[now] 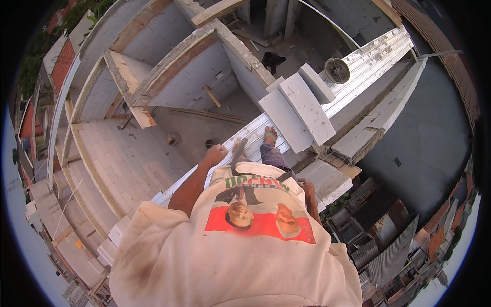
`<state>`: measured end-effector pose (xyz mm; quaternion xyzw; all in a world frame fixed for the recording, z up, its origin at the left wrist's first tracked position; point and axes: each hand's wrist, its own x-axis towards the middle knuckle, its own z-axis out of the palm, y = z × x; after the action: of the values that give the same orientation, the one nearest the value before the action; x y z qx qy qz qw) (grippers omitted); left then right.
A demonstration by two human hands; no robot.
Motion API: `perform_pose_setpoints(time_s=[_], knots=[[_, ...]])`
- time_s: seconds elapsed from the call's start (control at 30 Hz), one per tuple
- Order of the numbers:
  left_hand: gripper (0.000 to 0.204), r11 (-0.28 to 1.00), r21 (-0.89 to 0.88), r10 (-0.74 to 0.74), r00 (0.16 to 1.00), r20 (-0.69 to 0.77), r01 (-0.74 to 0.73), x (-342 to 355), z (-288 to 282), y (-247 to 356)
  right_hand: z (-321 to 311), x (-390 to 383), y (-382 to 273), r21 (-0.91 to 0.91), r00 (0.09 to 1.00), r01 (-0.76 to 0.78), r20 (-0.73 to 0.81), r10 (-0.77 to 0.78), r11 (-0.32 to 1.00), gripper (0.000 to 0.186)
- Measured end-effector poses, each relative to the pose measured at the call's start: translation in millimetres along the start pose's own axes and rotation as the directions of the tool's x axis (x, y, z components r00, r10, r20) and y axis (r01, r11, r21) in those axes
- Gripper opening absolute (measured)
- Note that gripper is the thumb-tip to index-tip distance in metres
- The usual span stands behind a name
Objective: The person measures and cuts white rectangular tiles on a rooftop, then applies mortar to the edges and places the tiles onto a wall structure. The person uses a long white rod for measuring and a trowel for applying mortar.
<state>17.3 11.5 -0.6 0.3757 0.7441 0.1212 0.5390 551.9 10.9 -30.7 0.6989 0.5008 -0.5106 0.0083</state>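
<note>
My left hand (216, 154) is curled into a fist above the ribbed metal decking (371, 66), apart from the blocks; whatever it may hold is hidden. My right hand (306, 185) hangs low beside my hip, next to the outer wall. Its fingers are mostly hidden, so its grip does not show. A dark grey strap-like strip (238, 157) runs up in front of my shirt near my left foot. Ahead of my feet, several pale grey building blocks (308, 108) lie stacked across the decking. A round bucket (336, 70) with dirty insides stands just beyond them.
I stand high on the narrow decking. Below on the left are open rooms with block walls (179, 84) and concrete-topped beams. On the right runs a block wall edge (378, 120), with a drop to a dark surface (409, 158) and rusty roofs (391, 225).
</note>
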Motion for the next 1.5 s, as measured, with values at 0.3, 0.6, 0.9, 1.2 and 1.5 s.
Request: perform_pose_setpoints(time_s=[0.3, 0.6, 0.9, 1.2, 1.5], knots=[[0.035, 0.999, -0.030, -0.020, 1.000, 0.016, 0.020, -4, 0, 2, -4, -13, -1, 0.055, 1.000, 0.020, 0.009, -0.021, 0.998, 0.050], [0.034, 1.000, -0.019, -0.006, 0.999, 0.040, 0.007, 14, 1, 22, -7, -1, 25, 0.119, 0.996, -0.027, -0.083, 0.037, 0.993, 0.065], [0.032, 0.995, 0.047, 0.091, 0.996, -0.001, -0.091, 62, 13, 80, -52, 48, 48, 0.191, 0.988, -0.063, -0.125, 0.089, 0.979, 0.068], [0.032, 0.993, -0.115, -0.010, 0.993, -0.120, -0.004, 70, 25, 92, -126, 66, -22, -0.038, 0.998, 0.011, -0.062, -0.013, 0.999, 0.053], [0.035, 0.994, 0.077, 0.097, 0.979, -0.178, -0.084, 53, 40, 62, -145, 75, -15, -0.195, 0.959, 0.277, 0.002, -0.282, 0.941, 0.047]])
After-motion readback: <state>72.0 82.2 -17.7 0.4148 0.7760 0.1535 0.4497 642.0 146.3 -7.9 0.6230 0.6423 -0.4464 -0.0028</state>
